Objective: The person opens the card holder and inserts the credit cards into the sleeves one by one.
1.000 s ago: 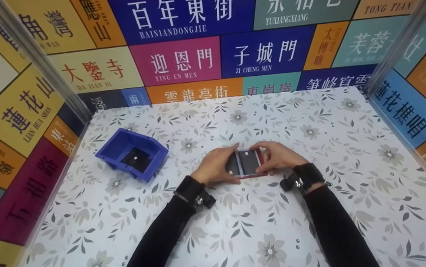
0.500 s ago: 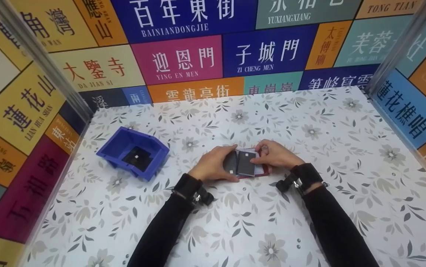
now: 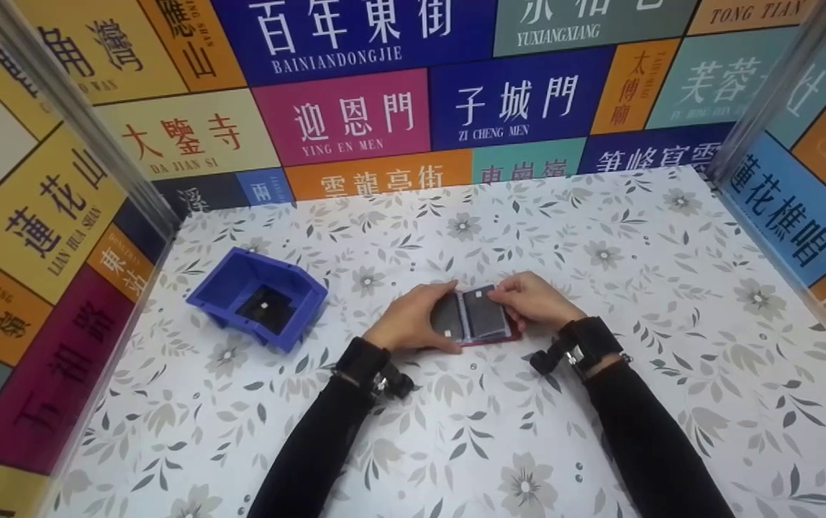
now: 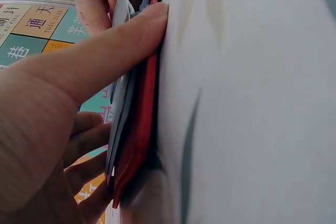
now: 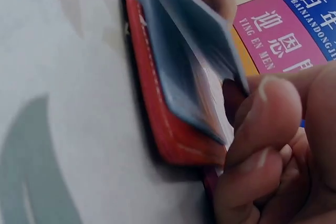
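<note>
An opened red card holder (image 5: 149,77) with clear plastic sleeves lies on the table in front of me. Dark cards, each with a small pale square, show on its left and right pages (image 3: 483,316). My left hand (image 3: 409,320) grips the left side, its thumb (image 4: 126,45) over the edge in the left wrist view. At the upper right corner, my right hand (image 3: 537,298) pinches a clear sleeve (image 5: 205,30) between thumb and fingers. In the right wrist view that sleeve stands lifted off those below it. A blue bin (image 3: 306,296) stands to the left with a dark card (image 3: 268,309) inside.
The table (image 3: 600,446) has a white cover with grey flowers and leaves. Panels with coloured name signs (image 3: 355,119) enclose it at the back and both sides. Each wrist wears a black camera band (image 3: 589,342).
My right hand has shifted from the holder's right edge across the page, then back to its upper right corner. A half second ago the right page was drawn leftward, baring a pale strip.
</note>
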Available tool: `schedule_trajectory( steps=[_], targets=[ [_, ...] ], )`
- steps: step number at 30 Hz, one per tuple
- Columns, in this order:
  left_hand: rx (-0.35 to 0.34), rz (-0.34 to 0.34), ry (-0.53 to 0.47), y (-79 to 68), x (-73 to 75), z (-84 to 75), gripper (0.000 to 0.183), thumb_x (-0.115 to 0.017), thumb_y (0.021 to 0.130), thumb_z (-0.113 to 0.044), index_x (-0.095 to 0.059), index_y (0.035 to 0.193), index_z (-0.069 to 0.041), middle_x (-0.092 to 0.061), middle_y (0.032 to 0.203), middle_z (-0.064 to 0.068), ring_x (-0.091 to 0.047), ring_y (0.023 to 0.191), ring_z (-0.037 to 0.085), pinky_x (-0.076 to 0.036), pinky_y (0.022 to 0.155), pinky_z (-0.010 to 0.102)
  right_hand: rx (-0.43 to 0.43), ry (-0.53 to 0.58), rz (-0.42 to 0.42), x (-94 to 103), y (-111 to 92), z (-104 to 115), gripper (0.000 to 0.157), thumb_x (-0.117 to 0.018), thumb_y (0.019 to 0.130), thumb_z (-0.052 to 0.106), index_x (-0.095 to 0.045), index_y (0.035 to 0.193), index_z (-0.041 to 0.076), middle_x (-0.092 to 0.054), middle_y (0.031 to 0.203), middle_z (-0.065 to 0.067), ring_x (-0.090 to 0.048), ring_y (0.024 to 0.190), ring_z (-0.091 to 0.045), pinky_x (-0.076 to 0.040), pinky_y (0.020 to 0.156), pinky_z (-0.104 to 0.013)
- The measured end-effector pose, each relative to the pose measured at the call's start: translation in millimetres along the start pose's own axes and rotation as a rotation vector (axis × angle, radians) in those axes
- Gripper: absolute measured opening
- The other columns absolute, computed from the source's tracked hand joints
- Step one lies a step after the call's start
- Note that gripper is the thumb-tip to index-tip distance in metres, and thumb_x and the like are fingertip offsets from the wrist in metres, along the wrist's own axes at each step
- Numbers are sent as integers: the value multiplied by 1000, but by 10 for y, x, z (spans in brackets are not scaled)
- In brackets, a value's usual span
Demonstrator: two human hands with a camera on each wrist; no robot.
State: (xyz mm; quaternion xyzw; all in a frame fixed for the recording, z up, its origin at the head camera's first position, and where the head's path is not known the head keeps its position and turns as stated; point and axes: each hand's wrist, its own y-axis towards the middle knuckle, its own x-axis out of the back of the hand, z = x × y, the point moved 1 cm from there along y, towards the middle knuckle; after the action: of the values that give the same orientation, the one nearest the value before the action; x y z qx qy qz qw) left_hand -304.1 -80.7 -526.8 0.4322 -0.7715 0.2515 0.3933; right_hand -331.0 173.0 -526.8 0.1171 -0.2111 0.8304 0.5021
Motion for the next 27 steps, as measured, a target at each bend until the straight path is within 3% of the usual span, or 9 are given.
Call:
schedule_trajectory(
  steps=[11,18,21,23,27],
  targets=[
    [-24,22,-52,-46,60,83,128,-97,65,-45,-24,166,-15,-49,158,4,-46,144,22,-33,123,36,1,-75,-46,6,10,-21,25,-66,100,25,-71,86,4,-52,52,7,-49,41,-8,-42,41,-20],
    [-31,48,-46,-84,153,167,129,-98,65,-41,-23,166,-13,-48,158,6,-44,145,23,-31,125,37,-10,-12,-67,12,2,15,24,-67,99,23,-70,85,4,-55,53,4,-52,41,-8,-47,42,-22],
    [-45,48,-64,-84,177,194,129,-99,64,-37,-23,165,-11,-49,157,7,-46,144,24,-31,125,37,32,53,-67,1,-4,51,30,-66,101,24,-68,84,0,-59,55,2,-57,44,-10,-51,45,-23],
    [-59,50,-77,-78,179,206,131,-100,64,-37,-22,165,-9,-49,156,8,-47,142,24,-31,125,37,73,101,-41,-21,-8,83,33,-64,103,26,-69,89,-3,-66,62,-2,-62,49,-12,-54,49,-25],
    [-71,54,-99,-67,182,216,137,-101,61,-37,-19,166,-8,-48,157,8,-47,142,23,-32,124,37,157,118,105,-112,-19,151,36,-59,106,30,-72,116,-3,-78,94,-12,-71,64,-16,-61,62,-30]
  ],
)
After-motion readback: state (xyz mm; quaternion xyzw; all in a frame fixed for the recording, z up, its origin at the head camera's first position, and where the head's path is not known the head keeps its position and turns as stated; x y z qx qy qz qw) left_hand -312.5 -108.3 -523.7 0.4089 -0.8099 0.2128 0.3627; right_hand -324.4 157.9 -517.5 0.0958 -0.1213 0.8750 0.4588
